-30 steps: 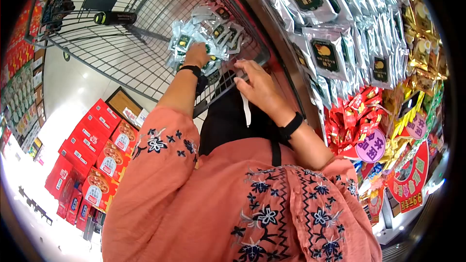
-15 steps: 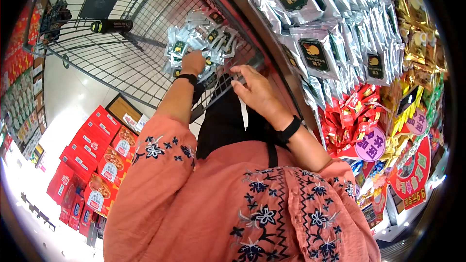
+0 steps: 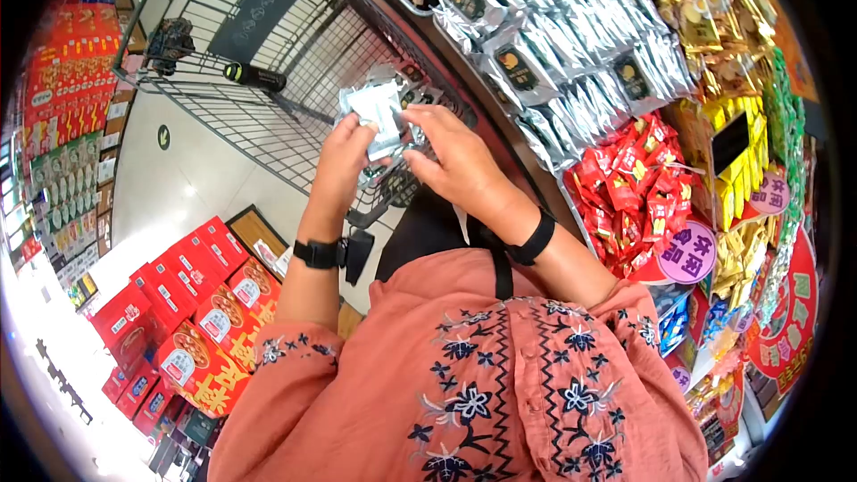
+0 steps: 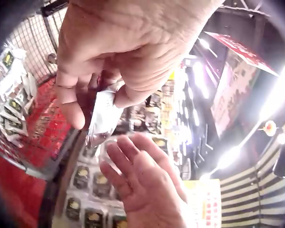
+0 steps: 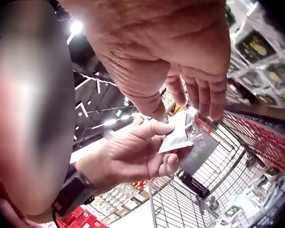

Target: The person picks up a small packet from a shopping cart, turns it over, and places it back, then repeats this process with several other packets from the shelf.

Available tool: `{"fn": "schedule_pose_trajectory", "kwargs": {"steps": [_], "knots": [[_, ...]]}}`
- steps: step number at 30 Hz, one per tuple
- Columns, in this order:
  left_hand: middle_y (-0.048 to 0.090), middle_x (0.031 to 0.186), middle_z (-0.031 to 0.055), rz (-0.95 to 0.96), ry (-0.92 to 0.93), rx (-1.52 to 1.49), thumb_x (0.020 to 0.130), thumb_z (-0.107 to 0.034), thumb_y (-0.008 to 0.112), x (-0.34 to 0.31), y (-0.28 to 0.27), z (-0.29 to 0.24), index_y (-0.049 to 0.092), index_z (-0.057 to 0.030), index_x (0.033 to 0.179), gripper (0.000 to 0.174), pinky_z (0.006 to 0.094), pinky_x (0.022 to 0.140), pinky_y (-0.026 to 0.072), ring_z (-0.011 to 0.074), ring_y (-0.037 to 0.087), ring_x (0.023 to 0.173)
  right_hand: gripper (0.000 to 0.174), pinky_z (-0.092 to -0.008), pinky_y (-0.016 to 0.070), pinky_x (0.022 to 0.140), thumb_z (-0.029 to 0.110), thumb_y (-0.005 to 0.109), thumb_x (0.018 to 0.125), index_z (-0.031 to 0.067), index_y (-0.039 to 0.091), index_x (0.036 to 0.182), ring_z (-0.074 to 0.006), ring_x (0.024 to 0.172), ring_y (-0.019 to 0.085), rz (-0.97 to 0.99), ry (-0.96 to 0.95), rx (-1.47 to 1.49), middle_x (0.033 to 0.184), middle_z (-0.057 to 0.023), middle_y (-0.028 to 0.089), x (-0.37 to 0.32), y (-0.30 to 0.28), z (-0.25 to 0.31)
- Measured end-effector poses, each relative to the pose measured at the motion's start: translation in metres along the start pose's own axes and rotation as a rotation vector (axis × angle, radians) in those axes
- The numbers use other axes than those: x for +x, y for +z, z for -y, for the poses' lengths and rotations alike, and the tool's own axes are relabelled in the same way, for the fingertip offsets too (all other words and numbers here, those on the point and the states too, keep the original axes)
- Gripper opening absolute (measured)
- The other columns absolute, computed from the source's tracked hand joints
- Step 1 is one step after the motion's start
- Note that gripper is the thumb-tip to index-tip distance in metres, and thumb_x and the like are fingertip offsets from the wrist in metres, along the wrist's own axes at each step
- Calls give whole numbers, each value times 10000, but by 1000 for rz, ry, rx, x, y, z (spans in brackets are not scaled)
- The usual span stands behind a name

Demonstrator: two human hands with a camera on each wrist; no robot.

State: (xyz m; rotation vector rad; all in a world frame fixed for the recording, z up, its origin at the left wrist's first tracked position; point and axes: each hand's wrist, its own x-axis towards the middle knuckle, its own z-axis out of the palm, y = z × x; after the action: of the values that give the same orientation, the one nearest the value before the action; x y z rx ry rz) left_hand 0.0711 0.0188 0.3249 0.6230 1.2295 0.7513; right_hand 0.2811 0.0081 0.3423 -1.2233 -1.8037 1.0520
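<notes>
My left hand point(image 3: 341, 165) pinches a silver foil packet point(image 3: 382, 118) between thumb and fingers, above the near end of a shopping cart point(image 3: 241, 147). In the right wrist view the packet point(image 5: 178, 135) shows a plain pale face with a crimped edge. My right hand point(image 3: 460, 161) is just right of the packet, fingers loosely extended and fingertips close to its edge. The left wrist view shows the right palm point(image 4: 149, 185) open below the packet. Under the hands, more silver packets point(image 4: 12, 102) lie piled in the cart; in the head view the hands partly cover them.
Rows of silver packets point(image 3: 571, 27) fill the display on the right, with red packets point(image 3: 629, 192) and gold packets point(image 3: 705, 13) beside them. A dark bottle point(image 3: 257, 77) lies in the cart. Red boxes point(image 3: 192, 281) are stacked at the left.
My left hand has come up out of the pile in the cart with a silver packet, toward the right hand. The right hand stays near the same place; the head view has shifted.
</notes>
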Motion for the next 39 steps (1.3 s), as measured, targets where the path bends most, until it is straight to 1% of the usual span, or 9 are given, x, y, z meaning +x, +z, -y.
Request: {"fn": "schedule_pose_trajectory", "kwargs": {"steps": [3, 4, 8, 12, 16, 19, 25, 30, 39], "knots": [[676, 1028, 28, -49, 151, 31, 1046, -242, 561, -27, 37, -13, 623, -36, 1241, 291, 270, 717, 525, 107, 638, 806, 532, -431, 526, 978, 181, 789, 847, -1, 584, 1302, -416, 1184, 607, -7, -47, 32, 1338, -222, 593, -6, -16, 21], [664, 1039, 46, -40, 109, 257, 1073, -293, 548, -39, 39, -25, 636, -23, 1222, 321, 253, 735, 498, 102, 619, 822, 601, -422, 528, 964, 228, 821, 827, 0, 571, 1324, -406, 1184, 611, -21, -99, 47, 1356, -221, 578, -9, -20, 20], [669, 1106, 100, 79, 199, 82, 1107, -334, 510, -56, 79, -37, 629, 11, 1244, 389, 282, 765, 533, 151, 654, 939, 662, -405, 529, 943, 278, 850, 815, 11, 559, 1345, -390, 1172, 629, 24, 64, 141, 1312, -215, 597, -22, -59, 37], [673, 1113, 89, 210, 223, 163, 1096, -278, 535, -60, 115, -48, 612, 14, 1273, 350, 277, 746, 545, 158, 681, 971, 387, -326, 572, 837, 155, 640, 998, -8, 553, 1339, -180, 982, 740, -124, 236, 465, 1091, -102, 734, -41, -88, 45], [671, 1096, 62, 122, 404, 428, 1067, -289, 596, -46, 133, -59, 611, 3, 1241, 340, 222, 667, 491, 93, 645, 847, 372, -311, 626, 780, 206, 559, 1053, -95, 612, 1264, -228, 951, 760, -119, 527, 865, 1089, -148, 729, -61, -131, 41], [652, 963, 8, 262, 356, 315, 1037, -278, 651, -43, 161, -73, 632, -13, 1216, 320, 197, 615, 449, 52, 604, 778, 416, -323, 644, 794, 218, 573, 1050, -142, 604, 1256, -263, 949, 768, -165, 467, 1045, 1136, -195, 721, -88, -145, 31], [610, 802, -41, 403, 278, 368, 1015, -254, 689, -37, 187, -62, 661, -27, 1157, 269, 170, 529, 397, 12, 537, 644, 404, -340, 642, 818, 230, 578, 1052, -103, 615, 1278, -273, 994, 759, -168, 448, 1030, 1158, -183, 721, -108, -157, 32], [598, 767, -60, 429, 269, 397, 1022, -264, 678, -27, 195, -52, 662, -71, 1092, 206, 174, 526, 384, 15, 528, 617, 275, -217, 461, 621, 267, 698, 997, 66, 677, 1183, -71, 725, 595, -320, 492, 720, 936, 20, 653, -123, -168, 14], [633, 739, -15, 426, 203, 300, 1054, -369, 608, -18, 218, -52, 652, -66, 1096, 309, 180, 509, 391, 35, 537, 579, 248, -212, 498, 547, 240, 720, 982, 47, 677, 1131, -62, 674, 650, -374, 476, 779, 849, 11, 681, -130, -191, 8]]}}
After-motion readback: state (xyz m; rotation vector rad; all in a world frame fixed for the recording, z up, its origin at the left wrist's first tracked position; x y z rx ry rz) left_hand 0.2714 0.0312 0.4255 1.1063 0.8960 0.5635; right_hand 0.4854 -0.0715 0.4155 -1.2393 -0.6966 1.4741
